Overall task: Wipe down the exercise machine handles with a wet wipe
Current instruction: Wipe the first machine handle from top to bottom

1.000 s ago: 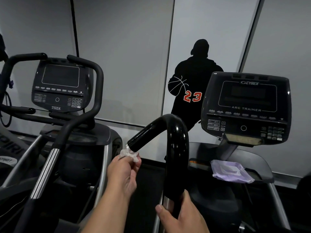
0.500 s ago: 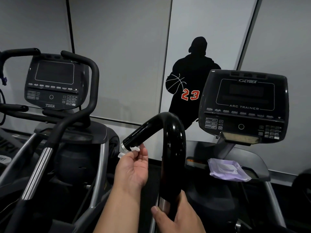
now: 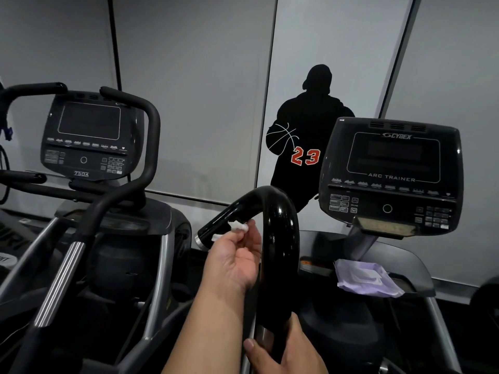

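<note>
Glossy black, the curved handle [image 3: 279,238] at centre frame looks rigid and slick. Pinched in the left hand [image 3: 233,261], a small white wet wipe [image 3: 237,226] touches its downturned end; soft and limp, it is best bunched between fingertips. The right hand [image 3: 280,352] grasps the handle's stem at bottom centre.

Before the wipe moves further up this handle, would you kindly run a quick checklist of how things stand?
1. Wet wipe held: ok, the left hand pinches it.
2. Wipe on the black handle: ok, it touches the hooked end near the silver cap.
3. Handle steadied: ok, the right hand grips its lower shaft.
4. Wipe spread wide: not ok, it is bunched small.
5. Wipe moist: cannot tell.
6. Spare wipes: ok, the purple pack lies on the Arc Trainer's ledge.
</note>
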Demonstrator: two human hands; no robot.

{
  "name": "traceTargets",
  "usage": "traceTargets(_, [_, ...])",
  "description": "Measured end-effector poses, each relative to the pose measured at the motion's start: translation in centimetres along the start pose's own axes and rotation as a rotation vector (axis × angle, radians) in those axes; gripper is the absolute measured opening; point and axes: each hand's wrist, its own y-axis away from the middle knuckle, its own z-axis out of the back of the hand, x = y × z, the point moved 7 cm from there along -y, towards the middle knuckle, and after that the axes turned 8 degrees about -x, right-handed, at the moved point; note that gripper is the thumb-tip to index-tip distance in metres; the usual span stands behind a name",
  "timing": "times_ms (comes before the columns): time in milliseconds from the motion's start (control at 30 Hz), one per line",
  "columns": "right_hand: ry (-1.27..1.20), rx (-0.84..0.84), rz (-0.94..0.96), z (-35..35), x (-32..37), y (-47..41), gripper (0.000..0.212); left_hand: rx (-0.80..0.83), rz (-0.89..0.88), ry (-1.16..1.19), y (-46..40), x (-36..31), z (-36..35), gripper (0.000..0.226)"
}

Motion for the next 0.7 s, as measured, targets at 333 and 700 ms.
traceTargets(333, [0.031, -0.055, -0.032, 0.1, -0.2, 0.4, 0.052, 0.045, 0.001, -0.179, 1.6, 1.0, -2.5, 0.031])
traceTargets(700, [0.086, -0.043, -0.025, 0.2, -0.4, 1.3, 0.054, 0.029, -0.029, -0.227, 2.6, 1.1, -3.1, 0.049])
